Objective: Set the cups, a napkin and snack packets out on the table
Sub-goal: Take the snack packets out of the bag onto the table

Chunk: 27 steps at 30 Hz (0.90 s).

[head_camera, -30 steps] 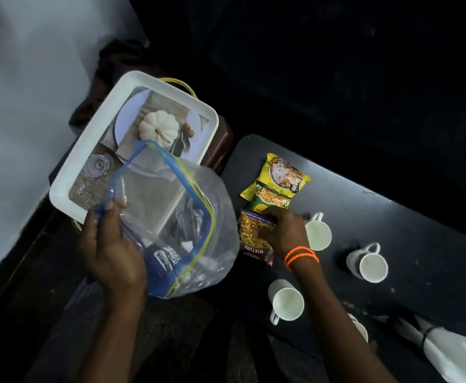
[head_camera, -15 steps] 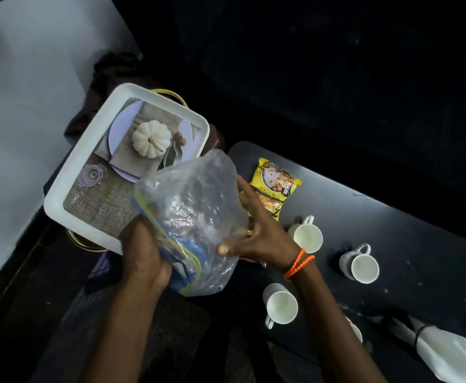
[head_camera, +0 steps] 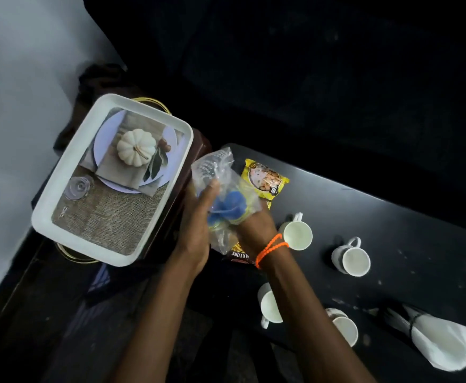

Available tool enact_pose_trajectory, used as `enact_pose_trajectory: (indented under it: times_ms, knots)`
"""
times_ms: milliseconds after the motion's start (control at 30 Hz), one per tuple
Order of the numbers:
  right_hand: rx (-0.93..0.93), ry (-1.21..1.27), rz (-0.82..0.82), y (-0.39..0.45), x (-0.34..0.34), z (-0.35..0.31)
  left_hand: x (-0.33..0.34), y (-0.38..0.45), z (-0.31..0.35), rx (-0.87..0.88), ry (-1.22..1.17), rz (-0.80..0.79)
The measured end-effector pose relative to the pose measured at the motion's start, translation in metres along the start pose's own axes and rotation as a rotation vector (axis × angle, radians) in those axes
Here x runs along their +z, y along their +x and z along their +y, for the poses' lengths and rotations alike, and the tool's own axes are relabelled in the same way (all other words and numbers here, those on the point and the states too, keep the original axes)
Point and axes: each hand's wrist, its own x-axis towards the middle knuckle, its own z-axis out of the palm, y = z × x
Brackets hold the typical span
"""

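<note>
Over the near-left corner of the dark surface [head_camera: 392, 222], both hands are bunching up a clear plastic bag [head_camera: 220, 172] with a blue and yellow seal strip. Left hand [head_camera: 195, 228] wraps the bag from the left, its grip closed around the crumpled plastic, thumb tip showing on top. Right hand [head_camera: 256, 225], orange band [head_camera: 270, 248] on the wrist, presses in from the other side, its grip also closed on the bag, fingers buried in the plastic.

Snack packets sit right under the action: a yellow packet [head_camera: 266, 178] lies flat just beyond the bag, and a dark packet [head_camera: 238, 255] printed "MIXTURE" peeks out beneath the right wrist. A sliver of another yellow wrapper shows between them; whether it is a separate packet, I can't tell.

Four white cups stand upright on the surface. One cup [head_camera: 296, 233] is just right of the wrist, a second cup [head_camera: 352, 258] further right, a third cup [head_camera: 270, 304] near the front edge, partly behind the forearm, and a fourth cup [head_camera: 343, 327] beside it. Far right, a rolled white napkin [head_camera: 441, 344], banded round the middle, lies near the front edge.

Off to the left, apart from the surface, a white tray [head_camera: 60, 205] with a pumpkin print rests tilted on something dark and brown.
</note>
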Motion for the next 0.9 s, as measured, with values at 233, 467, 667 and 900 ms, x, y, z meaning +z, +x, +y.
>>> enact_pose_trajectory:
  times_ms: [233, 467, 667, 900]
  knots:
    - [-0.269, -0.694, 0.208, -0.008, -0.042, -0.018, 0.04, 0.02, -0.028, 0.134, 0.15, 0.259]
    - [-0.394, -0.648, -0.062, -0.054, -0.098, -0.032, 0.083, 0.02, -0.033, 0.236, 0.488, 0.322]
    - [-0.423, -0.661, 0.171, -0.073, -0.137, -0.008, 0.139, -0.013, -0.057, -0.021, 0.24, 0.155]
    - [-0.277, -0.335, 0.502, -0.109, -0.206, 0.017, 0.194, -0.036, -0.096, -0.143, 0.061, -0.194]
